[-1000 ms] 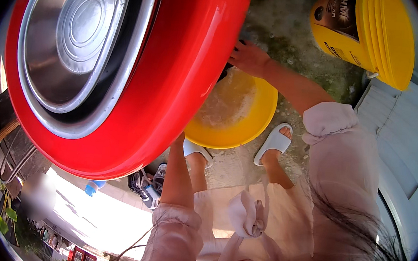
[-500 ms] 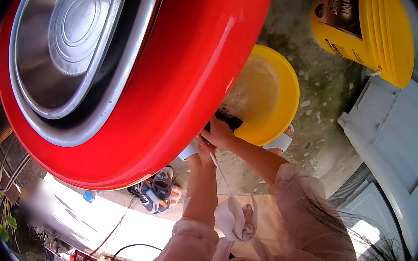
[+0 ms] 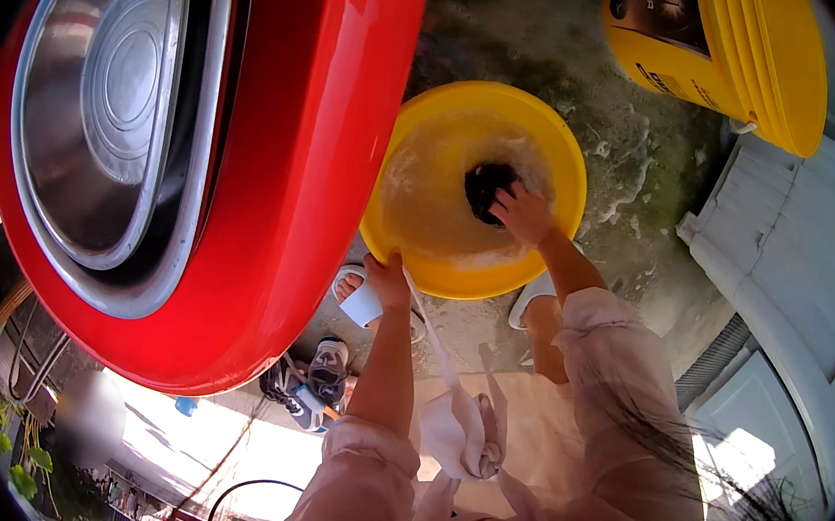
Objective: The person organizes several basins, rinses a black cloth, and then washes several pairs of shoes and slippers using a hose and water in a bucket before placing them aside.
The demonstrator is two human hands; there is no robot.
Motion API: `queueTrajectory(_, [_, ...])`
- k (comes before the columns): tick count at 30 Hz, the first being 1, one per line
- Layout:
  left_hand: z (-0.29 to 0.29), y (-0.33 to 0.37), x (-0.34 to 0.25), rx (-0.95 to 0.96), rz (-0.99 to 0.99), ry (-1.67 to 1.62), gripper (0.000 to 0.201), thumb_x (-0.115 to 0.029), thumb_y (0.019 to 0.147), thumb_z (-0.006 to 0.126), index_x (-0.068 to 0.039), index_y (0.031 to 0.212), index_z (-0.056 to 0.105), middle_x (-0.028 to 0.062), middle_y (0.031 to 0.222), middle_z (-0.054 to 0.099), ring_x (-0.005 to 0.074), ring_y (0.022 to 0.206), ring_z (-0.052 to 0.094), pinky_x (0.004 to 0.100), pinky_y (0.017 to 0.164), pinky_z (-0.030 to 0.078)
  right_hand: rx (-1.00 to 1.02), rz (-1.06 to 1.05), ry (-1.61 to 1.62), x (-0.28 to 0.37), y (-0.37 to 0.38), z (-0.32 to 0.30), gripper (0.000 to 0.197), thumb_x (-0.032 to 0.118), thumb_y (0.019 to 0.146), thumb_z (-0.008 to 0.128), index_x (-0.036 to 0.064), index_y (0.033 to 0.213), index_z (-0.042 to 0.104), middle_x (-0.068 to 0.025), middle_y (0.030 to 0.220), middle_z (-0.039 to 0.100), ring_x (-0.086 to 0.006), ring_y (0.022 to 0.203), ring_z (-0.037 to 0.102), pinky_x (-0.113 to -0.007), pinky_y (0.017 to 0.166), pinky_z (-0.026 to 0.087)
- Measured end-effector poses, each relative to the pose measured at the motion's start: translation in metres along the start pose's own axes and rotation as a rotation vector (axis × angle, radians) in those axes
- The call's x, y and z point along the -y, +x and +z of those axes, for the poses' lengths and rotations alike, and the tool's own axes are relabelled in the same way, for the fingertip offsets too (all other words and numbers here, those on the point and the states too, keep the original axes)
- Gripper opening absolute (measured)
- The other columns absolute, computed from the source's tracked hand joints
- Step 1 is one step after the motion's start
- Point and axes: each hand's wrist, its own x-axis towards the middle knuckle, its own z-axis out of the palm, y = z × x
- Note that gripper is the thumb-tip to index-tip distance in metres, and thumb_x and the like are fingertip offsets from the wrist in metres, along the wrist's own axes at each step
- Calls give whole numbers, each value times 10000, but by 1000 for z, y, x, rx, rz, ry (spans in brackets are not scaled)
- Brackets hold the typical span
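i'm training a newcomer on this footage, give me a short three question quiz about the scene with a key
1. Which touches the irregular black item inside the round yellow basin? a) left hand b) right hand c) neither
2. True or false: the ribbed yellow bucket is right of the basin in the picture.
3. What colour is the large glossy rounded vessel left of the basin?

Key: 1 b; 2 true; 3 red.

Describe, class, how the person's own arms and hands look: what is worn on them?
Loose, pale pinkish sleeves end in gathered folds near the elbows. The forearms are bare below, and neither the left hand nor the right hand wears a glove.
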Motion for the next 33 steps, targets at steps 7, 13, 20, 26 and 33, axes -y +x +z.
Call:
queueTrajectory(7, [-18,44,-56,80,196,259,266,-249,839,519,15,805,513,223,701,550,374,647,535,396,565,409,675,652,168,44,4,-27,359,142,800,537,73,1150,494,-181,1178,500,-302,1025,541,-398,723,492])
queueTrajectory(13, [-25,-2,-42,37,141,473,268,-158,822,488,-3,1036,527,226,914,575,376,878,538,439,760,408,422,393,704,163,-12,-24,509,417,811,541,44,1140,429,-201,1157,445,-362,1045,484,-450,837,429])
queueTrajectory(20, [-18,-57,-29,457,687,844,399,-161,790,510,-45,1172,503,209,1180,480,293,1210,370,458,1002,266,246,84,20,135,-55,-2,250,187,756,554,81,979,593,-133,1047,530,-277,974,512,-431,751,437])
queueTrajectory(26, [-6,-95,-51,729,987,961,293,-253,713,595,-54,927,571,138,918,584,281,950,530,401,858,380,378,-76,39,94,-89,-43,209,211,689,621,71,842,598,-116,817,599,-244,831,573,-367,665,467])
queueTrajectory(33, [2,-120,-169,715,1024,762,160,-201,651,665,-75,729,604,102,649,587,273,630,588,371,588,473,104,-56,504,-1,-109,-200,425,310,539,754,47,827,584,-117,801,574,-309,834,553,-396,706,463])
